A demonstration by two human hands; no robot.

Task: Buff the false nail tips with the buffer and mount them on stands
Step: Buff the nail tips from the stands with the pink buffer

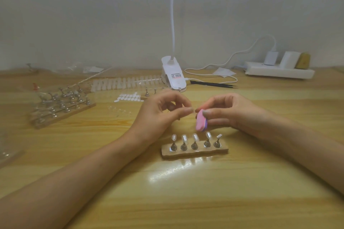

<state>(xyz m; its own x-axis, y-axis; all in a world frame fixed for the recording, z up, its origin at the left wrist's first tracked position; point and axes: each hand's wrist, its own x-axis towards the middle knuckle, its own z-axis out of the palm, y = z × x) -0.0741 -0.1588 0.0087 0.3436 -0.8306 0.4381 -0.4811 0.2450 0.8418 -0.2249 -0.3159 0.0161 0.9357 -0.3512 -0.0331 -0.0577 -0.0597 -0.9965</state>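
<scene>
Both hands are raised just behind the wooden stand block (194,151), which lies on the surface (186,201) close to the person. The right hand (229,115) pinches the pink buffer (200,120) between thumb and fingers, and the buffer's lower end comes near the block's far edge. The left hand (163,115) has thumb and forefinger tips pressed together right beside the buffer's upper end (whether a clear tip sits in that pinch I cannot tell, it is too small to see). Five metal stands rise from the block. Four carry clear nail tips (194,136), and the stand at the block's right end (217,140) shows only a small tilted top. Well behind the block stands a white clip lamp (174,78), with a long strip of unused tips (126,82) behind and to the block's left. Black tweezers (214,83) lie behind and to its right. Far left of the block sits a second wooden board crowded with stands (61,106).
</scene>
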